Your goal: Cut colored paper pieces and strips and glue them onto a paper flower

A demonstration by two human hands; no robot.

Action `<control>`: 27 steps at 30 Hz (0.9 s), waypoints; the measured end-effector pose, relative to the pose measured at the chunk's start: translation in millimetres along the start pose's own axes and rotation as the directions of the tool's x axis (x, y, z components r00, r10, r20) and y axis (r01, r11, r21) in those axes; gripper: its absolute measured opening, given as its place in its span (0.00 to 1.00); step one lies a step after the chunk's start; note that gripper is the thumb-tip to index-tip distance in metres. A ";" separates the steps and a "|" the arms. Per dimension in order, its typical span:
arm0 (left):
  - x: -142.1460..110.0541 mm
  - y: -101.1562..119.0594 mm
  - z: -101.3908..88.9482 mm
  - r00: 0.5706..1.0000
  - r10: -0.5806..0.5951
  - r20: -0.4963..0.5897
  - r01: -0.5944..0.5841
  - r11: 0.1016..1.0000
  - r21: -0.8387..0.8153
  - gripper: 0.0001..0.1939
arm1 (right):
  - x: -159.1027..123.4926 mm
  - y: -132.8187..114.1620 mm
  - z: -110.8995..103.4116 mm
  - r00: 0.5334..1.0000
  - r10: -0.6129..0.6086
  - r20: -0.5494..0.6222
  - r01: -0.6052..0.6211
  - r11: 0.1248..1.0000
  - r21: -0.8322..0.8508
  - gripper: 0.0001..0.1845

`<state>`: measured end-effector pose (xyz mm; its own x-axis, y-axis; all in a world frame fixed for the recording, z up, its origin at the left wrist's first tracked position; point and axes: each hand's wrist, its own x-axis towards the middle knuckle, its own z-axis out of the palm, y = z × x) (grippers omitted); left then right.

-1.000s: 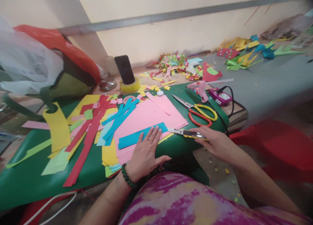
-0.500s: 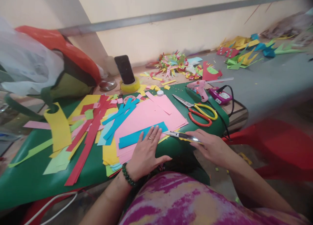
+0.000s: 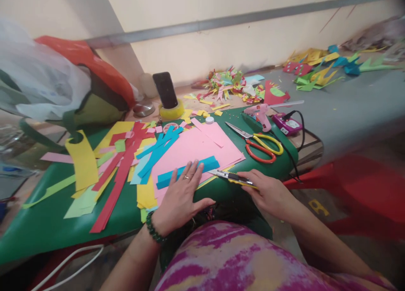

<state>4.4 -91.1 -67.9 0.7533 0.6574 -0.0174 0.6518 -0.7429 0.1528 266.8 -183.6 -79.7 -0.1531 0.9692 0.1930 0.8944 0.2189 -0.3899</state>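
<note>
A blue paper strip (image 3: 207,164) lies across the stack of pink paper (image 3: 202,143), with a lengthwise line showing along it. My left hand (image 3: 182,194) is laid on the strip, fingers stretched out and thumb apart, covering its middle. In my right hand (image 3: 265,191) is a utility knife (image 3: 232,178), its blade pointing left over the front edge of the pink stack. The blade tip is close to the strip's lower edge near the right end; whether it touches the paper I cannot tell. Yellow sheets (image 3: 145,200) stick out from under the pink ones.
Scissors (image 3: 257,145) with red and yellow handles lie right of the paper. Behind them are a pink glue gun (image 3: 258,115) and a purple power socket (image 3: 287,125). Cut strips (image 3: 117,177) spread on the left. A phone (image 3: 165,90) stands in a yellow tape roll (image 3: 171,110).
The view has shifted slightly. My left hand and the knife have moved a little to the left relative to the strip, which now looks narrower with a line along its length.
</note>
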 end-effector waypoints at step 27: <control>-24.5 -19.1 14.1 0.998 -0.024 -0.054 0.026 0.999 0.044 0.49 | 10.3 -28.5 19.9 0.995 -0.098 -0.018 0.096 0.992 -0.077 0.18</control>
<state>-25.3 -94.8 -84.3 0.7316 0.6810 0.0323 0.6747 -0.7300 0.1087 231.4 -177.6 -84.5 -0.2325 0.9409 0.2463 0.9053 0.3019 -0.2988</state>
